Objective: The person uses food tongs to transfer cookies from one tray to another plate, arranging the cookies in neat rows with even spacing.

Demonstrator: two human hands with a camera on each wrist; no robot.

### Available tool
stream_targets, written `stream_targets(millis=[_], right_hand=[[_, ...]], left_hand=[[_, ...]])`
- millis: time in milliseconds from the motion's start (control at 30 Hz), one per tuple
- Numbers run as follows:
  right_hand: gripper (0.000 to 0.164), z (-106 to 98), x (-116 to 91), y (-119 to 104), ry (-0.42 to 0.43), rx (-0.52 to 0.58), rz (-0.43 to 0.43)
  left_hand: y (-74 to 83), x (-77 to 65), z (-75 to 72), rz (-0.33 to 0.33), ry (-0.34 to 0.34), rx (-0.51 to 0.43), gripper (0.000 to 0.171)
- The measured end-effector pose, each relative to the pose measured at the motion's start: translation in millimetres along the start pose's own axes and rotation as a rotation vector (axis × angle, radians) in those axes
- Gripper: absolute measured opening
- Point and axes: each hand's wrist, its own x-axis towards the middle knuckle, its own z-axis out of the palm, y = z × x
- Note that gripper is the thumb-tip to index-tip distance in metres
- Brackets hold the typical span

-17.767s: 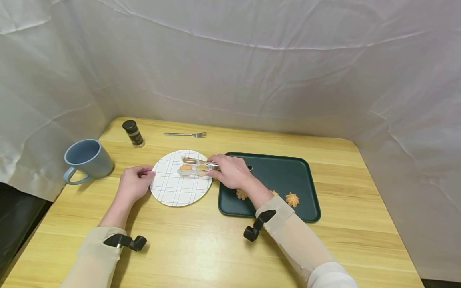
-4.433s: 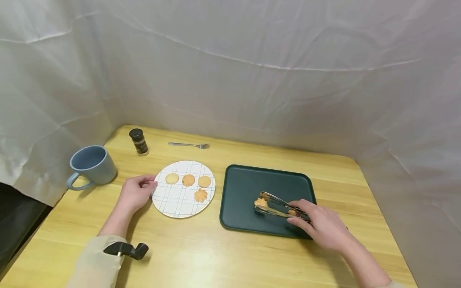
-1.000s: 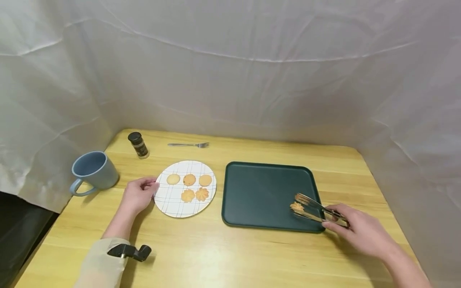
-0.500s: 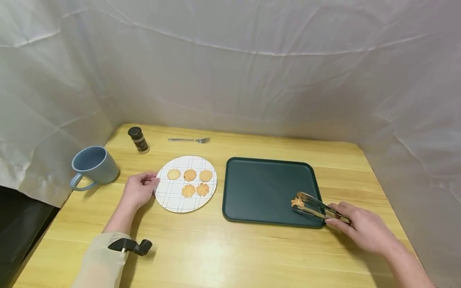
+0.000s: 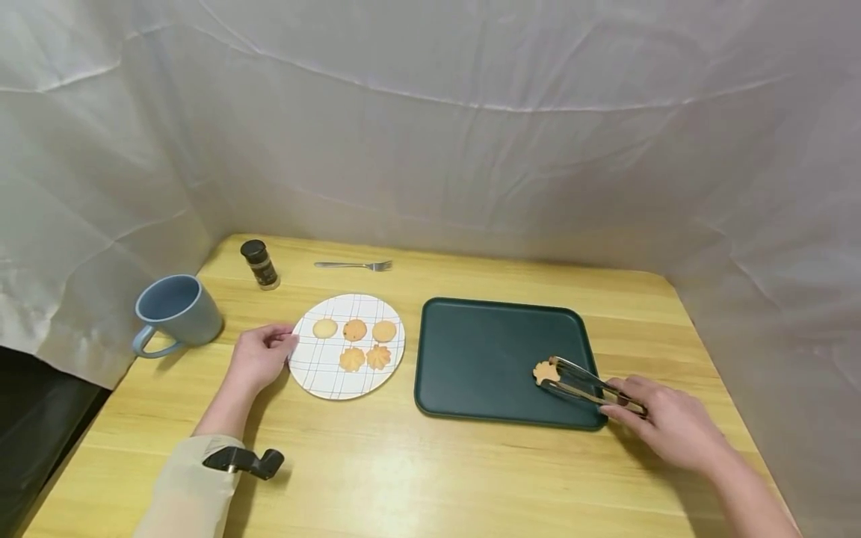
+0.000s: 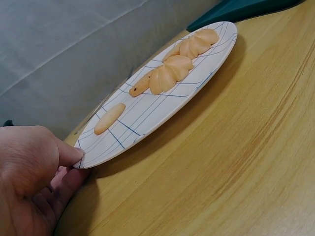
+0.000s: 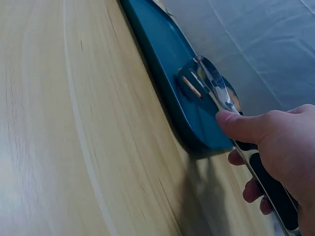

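My left hand (image 5: 262, 357) pinches the near-left rim of a round white plate (image 5: 316, 376) with grid lines, thumb on top and fingers beneath in the left wrist view. Three round cookies (image 5: 354, 329) lie in a row on it, with two flower-shaped cookies (image 5: 352, 359) in front. At the right my right hand (image 5: 676, 422) grips metal tongs (image 7: 268, 184). Their tips are around another flower-shaped cookie (image 5: 543, 372), over the right part of a dark green tray (image 5: 484, 359). In the right wrist view the tong tips partly hide this cookie.
A blue mug (image 5: 184, 314) stands at the left edge of the wooden table (image 5: 403, 471). Behind it are a black-capped spice jar (image 5: 261, 265) and a fork (image 5: 353, 265). Pale cloth (image 5: 457, 149) hangs around the back and sides.
Since 4.4 s ago a second flower-shaped cookie has come onto the plate. In the last half second the tongs' cookie has shifted slightly left and turned. My left hand stays at the rim.
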Motion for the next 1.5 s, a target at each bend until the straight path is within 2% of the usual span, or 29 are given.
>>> stream_targets(millis=[200,567,833,1167,1333,1500], right_hand=[[0.044,2,7,-7,-0.007,0.002,-0.003],[0.041,7,10,-8,0.011,-0.012,-0.094],[0.041,8,15,-11,0.024,-0.052,-0.143],[0.042,8,11,-16,-0.012,-0.032,-0.097],[0.043,9,9,-21,0.002,0.038,-0.060],[0.050,10,15,-31,-0.008,0.113,-0.014]], left_hand=[[0.0,1.8,0.9,-0.005,0.001,0.008,0.038],[-3.5,3.6,2.7,0.003,0.000,-0.001,0.038],[-5.1,0.9,-1.7,0.013,0.005,0.014,0.037],[-5.1,-0.9,1.1,0.016,0.011,-0.001,0.037],[-7.0,-1.8,2.8,0.028,0.030,0.002,0.036],[-5.7,-0.6,2.4,0.039,0.041,-0.009,0.036]])
